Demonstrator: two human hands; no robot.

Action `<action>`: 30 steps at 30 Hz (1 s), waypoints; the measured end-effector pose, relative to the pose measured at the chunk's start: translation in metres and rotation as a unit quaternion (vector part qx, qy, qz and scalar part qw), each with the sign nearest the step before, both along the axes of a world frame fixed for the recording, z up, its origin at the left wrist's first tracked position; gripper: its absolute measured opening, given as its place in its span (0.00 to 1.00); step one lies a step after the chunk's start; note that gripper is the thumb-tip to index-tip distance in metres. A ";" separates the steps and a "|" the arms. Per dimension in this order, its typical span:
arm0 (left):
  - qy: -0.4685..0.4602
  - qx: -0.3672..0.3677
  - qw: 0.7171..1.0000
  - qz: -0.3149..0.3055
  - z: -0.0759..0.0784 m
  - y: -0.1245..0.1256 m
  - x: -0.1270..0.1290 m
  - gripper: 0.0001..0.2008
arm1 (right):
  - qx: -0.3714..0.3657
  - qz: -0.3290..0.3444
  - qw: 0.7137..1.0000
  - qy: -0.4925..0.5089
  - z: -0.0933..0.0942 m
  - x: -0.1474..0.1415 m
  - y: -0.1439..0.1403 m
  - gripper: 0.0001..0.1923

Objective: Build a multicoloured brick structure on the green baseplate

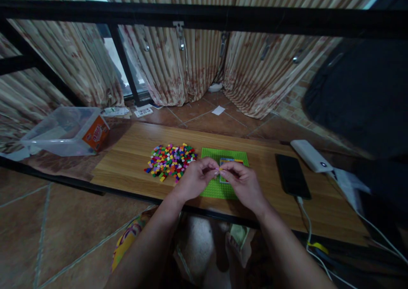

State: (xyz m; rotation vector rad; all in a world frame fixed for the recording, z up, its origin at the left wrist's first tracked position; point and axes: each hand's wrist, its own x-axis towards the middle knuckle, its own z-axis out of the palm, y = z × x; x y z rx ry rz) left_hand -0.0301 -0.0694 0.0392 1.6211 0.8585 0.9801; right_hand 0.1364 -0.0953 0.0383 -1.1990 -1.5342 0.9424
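While both hands are meeting at the centre of the frame, I am watching the left hand (195, 179) and the right hand (242, 182) pinching together over a green baseplate (214, 189). Fingertips of both hands are closing on a tiny yellow brick (220, 168), held just above the plate; it is too small for me to tell which hand is bearing most of the grip. Under the right hand's fingers, a small patch of bricks (230, 161) in blue, red and yellow is sitting on the plate, partly hidden by the knuckles.

Just left of the plate, a loose heap of coloured bricks (170, 160) is lying on the wooden board (127, 161), near the left hand but not touching it. The board is stretching across the middle of the frame over a tiled floor.

Toward the right of the frame, a black phone (292, 175) is lying flat on the board, well apart from the hands, with a white cable (306, 221) trailing from its lower end. Beyond it, a white power bank (311, 155) is resting at the board's far right edge.

At the left of the frame, a clear plastic tub (60, 131) is sitting on the floor, an orange box (96, 134) leaning against its side. Striped curtains (191, 63) are hanging along the top of the frame behind a black bar (204, 18).
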 end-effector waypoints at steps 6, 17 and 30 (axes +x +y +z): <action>-0.052 -0.039 0.998 -0.027 0.004 -0.001 0.002 0.08 | -0.046 0.016 0.994 0.094 0.003 0.005 -0.002 0.08; -0.070 -0.094 0.993 0.033 -0.006 0.008 0.002 0.08 | -0.047 -0.104 0.990 0.081 0.005 0.040 0.004 0.15; -0.008 -0.103 0.992 0.074 -0.015 0.011 0.003 0.04 | 0.007 -0.033 0.984 -0.174 -0.013 0.049 0.003 0.09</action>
